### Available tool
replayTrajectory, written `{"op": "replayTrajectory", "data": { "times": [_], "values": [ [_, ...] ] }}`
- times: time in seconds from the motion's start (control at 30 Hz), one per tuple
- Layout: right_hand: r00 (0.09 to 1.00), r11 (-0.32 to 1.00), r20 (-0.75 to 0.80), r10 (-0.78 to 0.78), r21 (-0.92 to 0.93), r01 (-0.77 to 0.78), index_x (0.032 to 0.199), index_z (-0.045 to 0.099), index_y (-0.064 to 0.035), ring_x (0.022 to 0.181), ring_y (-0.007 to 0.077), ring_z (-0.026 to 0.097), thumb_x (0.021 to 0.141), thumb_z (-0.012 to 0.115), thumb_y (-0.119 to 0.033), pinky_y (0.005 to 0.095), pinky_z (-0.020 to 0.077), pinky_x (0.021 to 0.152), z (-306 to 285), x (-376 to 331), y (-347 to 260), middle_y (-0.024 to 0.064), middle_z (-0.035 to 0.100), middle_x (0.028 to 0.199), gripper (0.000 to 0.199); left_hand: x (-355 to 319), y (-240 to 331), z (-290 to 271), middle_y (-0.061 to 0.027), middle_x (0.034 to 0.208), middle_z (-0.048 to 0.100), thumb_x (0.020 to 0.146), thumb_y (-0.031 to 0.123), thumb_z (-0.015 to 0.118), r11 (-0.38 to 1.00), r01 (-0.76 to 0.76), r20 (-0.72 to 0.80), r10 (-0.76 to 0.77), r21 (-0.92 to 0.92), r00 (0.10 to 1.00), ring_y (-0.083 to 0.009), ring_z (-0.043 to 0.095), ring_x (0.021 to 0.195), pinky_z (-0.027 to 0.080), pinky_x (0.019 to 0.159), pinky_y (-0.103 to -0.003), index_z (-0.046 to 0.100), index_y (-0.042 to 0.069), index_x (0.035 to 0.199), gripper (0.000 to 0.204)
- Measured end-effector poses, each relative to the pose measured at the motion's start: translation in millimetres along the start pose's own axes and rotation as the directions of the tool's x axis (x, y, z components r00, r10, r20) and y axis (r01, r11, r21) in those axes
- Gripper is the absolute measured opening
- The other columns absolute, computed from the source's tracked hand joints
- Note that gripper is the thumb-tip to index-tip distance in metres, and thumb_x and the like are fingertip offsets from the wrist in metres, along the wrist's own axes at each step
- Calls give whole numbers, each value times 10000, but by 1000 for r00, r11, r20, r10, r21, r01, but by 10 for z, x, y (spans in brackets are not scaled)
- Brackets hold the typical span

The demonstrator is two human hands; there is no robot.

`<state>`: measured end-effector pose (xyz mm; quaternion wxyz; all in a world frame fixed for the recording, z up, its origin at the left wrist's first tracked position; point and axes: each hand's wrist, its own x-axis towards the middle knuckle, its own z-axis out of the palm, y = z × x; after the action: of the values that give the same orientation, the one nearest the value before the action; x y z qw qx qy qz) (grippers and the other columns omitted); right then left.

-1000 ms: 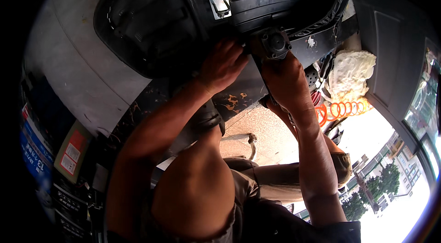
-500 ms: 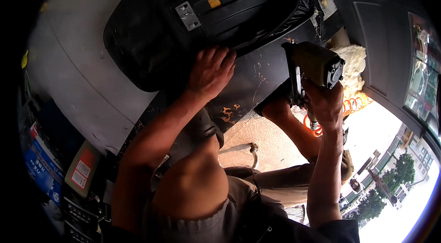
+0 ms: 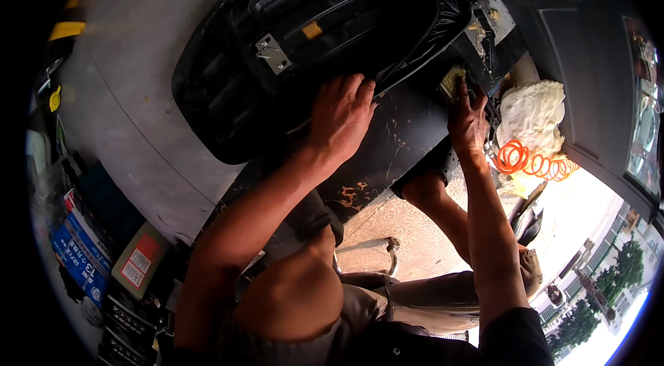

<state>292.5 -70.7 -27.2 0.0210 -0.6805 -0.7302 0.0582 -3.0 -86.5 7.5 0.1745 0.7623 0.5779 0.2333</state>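
Nearest is the person's bent knee point(image 3: 294, 297), below the near edge of a dark, chipped worktop point(image 3: 404, 134). Over that edge the left hand point(image 3: 341, 117) reaches to a black seat point(image 3: 235, 96), which lies underside up. Its fingers lie close together and bent on the seat's near rim; the thumb is hidden, so I cannot tell whether it pinches the rim. The seat stretches left and away from this grip. Toward the worktop's right end, apart from the seat, the right hand point(image 3: 469, 120) extends its fingers beside a blocky, yellowish object point(image 3: 453, 81) in shadow; whether they close on it I cannot tell. Right of that hand are an orange coiled hose point(image 3: 532, 162) and pale padding point(image 3: 529, 117). Farther up, beyond the left hand, the seat's underside bears a metal plate point(image 3: 273, 53) and a small yellow patch point(image 3: 312, 29).
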Motion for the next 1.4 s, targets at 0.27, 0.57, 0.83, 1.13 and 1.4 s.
{"op": "replayTrajectory", "data": {
  "times": [0.27, 0.57, 0.83, 1.13, 1.4],
  "values": [
    [963, 954, -100, -251, 144, 263, 1224, 679, -86, 1117, 345, 569, 818, 726, -118, 448, 473, 957, -706, 294, -536, 100, 640, 1180, 410, -364, -234, -153, -89, 1110, 615, 807, 24, 741, 995, -53, -7, 52, -88, 999, -300, 613, 1013, 526, 877, -396, 662, 24, 1088, 292],
    [540, 624, 322, -778, 292, 725, 980, 710, -112, 977, 231, 640, 795, 734, -82, 406, 483, 857, -873, 753, -1201, 43, 663, 965, 189, -585, -201, -359, -61, 1127, 617, 761, 80, 786, 996, -6, 53, 11, -94, 999, -263, 612, 1022, 505, 851, -385, 673, 74, 1110, 367],
    [424, 435, 105, -900, 117, 893, 917, 714, -123, 923, 194, 599, 687, 729, -85, 383, 466, 896, -863, 578, -1006, 5, 598, 906, 234, -605, -214, -112, -65, 1109, 610, 770, 43, 773, 981, -156, -23, 155, -117, 988, -239, 604, 911, 481, 773, -382, 676, 128, 1187, 436],
    [445, 462, 135, -885, 151, 874, 1025, 746, -133, 962, 195, 596, 629, 790, -175, 424, 431, 978, -852, 600, -833, -4, 625, 984, 401, -641, -233, -87, -72, 1150, 601, 783, 27, 764, 984, -154, -20, 153, -86, 988, -238, 614, 941, 477, 786, -386, 679, 130, 1209, 447],
    [491, 488, -6, -871, 87, 868, 1045, 729, -127, 1024, 206, 587, 686, 809, -227, 466, 426, 1000, -695, 493, -717, -14, 626, 1057, 381, -279, -291, -234, -105, 1151, 628, 847, 143, 789, 900, 128, 114, -88, -418, 990, -274, 615, 1056, 506, 877, -350, 699, 28, 1123, 312]
  ]
}}
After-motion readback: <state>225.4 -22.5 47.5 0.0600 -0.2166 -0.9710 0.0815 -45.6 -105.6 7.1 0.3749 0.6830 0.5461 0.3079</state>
